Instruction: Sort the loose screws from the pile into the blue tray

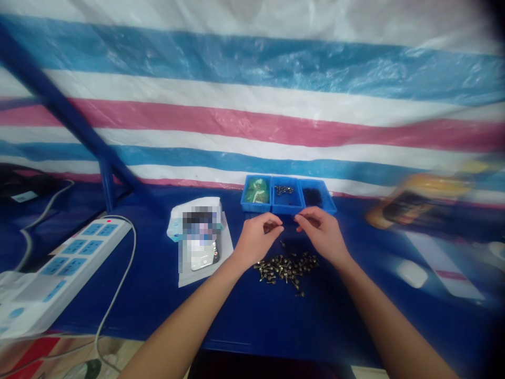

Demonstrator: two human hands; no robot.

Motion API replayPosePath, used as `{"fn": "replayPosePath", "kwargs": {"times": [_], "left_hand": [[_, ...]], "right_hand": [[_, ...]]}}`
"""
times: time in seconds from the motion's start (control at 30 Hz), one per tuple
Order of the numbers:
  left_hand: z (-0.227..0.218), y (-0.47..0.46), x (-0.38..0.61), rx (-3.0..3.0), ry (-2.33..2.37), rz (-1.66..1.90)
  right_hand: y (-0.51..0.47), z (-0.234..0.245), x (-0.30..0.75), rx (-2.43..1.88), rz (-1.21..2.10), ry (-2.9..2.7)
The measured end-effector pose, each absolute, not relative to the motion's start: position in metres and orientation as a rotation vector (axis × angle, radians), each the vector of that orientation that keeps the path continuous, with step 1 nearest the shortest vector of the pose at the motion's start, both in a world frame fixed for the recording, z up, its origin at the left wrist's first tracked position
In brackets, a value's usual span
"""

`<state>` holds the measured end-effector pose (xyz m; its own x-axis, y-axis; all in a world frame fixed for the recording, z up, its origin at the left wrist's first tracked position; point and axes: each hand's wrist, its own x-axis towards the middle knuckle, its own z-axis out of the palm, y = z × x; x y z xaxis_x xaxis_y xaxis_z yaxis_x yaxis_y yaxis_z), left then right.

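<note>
My left hand [256, 238] and my right hand [321, 232] hover close together above a pile of several small dark and brass screws [287, 267] on the blue table [252, 316]. Both hands have fingers curled into a pinch, fingertips almost meeting between them. What each pinch holds is too small to name. Just behind the hands stand three small blue bins [287, 195] in a row: the left with greenish parts, the middle with a few screws, the right with dark parts.
A white power strip [63, 263] with cable lies at left. A phone on white paper [201, 242] sits left of my hands. A blurred yellow object [418, 200] and a white item [412, 273] are at right. A striped plastic sheet hangs behind.
</note>
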<state>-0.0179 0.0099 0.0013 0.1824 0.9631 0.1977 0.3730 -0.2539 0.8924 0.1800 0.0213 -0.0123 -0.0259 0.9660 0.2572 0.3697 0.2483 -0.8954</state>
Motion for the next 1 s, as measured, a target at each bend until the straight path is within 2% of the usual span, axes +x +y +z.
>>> {"fn": "replayPosePath", "kwargs": {"times": [0.27,0.7,1.0], "left_hand": [[0.002,0.010,-0.019,1.746,1.281,1.065],[0.003,0.010,-0.020,1.757,1.316,1.066],[0.002,0.010,-0.021,1.767,1.302,1.072]], "right_hand": [[0.020,-0.010,0.180,-1.352,0.803,-1.584],[0.023,-0.008,0.176,-1.135,1.296,-1.340],[0.032,-0.012,0.189,-1.323,1.028,-1.066]]}}
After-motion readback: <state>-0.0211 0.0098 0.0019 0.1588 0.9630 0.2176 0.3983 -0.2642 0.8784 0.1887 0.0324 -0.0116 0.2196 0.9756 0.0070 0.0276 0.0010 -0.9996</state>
